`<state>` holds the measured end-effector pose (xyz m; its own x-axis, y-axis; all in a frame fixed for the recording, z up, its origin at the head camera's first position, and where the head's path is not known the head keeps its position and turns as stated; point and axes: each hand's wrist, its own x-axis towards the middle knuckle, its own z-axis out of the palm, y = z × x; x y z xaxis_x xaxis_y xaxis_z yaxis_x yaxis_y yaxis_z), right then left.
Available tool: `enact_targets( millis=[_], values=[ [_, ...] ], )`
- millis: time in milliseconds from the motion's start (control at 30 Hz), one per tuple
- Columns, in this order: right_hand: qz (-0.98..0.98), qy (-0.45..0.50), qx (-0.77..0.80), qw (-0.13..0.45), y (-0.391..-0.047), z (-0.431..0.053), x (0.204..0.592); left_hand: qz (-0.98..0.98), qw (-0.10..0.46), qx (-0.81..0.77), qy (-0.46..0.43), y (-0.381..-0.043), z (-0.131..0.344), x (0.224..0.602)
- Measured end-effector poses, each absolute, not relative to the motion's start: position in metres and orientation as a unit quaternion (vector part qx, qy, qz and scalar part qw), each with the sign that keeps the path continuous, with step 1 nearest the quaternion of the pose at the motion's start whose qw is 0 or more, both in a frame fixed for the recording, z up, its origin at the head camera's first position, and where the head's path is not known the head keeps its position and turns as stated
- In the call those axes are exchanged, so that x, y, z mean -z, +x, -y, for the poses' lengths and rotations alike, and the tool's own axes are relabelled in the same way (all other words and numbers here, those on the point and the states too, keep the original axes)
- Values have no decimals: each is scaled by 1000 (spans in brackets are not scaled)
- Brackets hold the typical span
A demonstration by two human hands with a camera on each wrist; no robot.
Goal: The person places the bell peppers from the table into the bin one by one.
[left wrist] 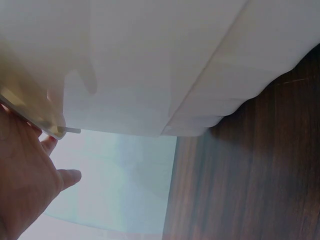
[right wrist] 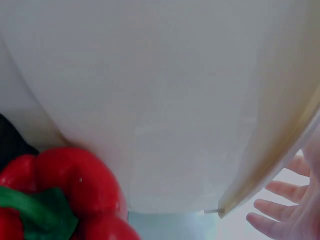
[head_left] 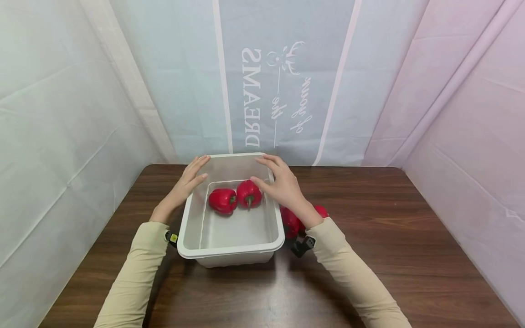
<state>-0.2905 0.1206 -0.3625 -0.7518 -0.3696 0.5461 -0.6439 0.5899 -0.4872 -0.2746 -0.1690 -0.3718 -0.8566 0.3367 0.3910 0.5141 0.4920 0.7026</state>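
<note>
A white plastic bin (head_left: 229,251) stands on the table with two red bell peppers inside, one lying on its side (head_left: 223,201) and one with its stem toward me (head_left: 248,195). My left hand (head_left: 185,186) is at the bin's left rim, fingers extended toward the far corner. Across from it, my right hand (head_left: 284,183) reaches over the right rim with its fingers spread and thumb above the inside. In the right wrist view those fingers (right wrist: 282,212) are straight and apart. Both hands hold nothing.
Outside the bin, under my right forearm, lie more red peppers (head_left: 290,224), partly hidden by the arm. One shows its green stem (right wrist: 35,212) close to the bin wall. The brown wooden table (head_left: 369,218) ends at a printed cloth backdrop (head_left: 287,27).
</note>
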Motion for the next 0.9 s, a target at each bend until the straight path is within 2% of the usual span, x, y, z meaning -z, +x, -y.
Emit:
enact_targets(
  millis=[900],
  values=[
    [883, 254, -353, 178, -290, -147, 369, 853, 101, 451, -242, -271, 169, 372]
  ],
)
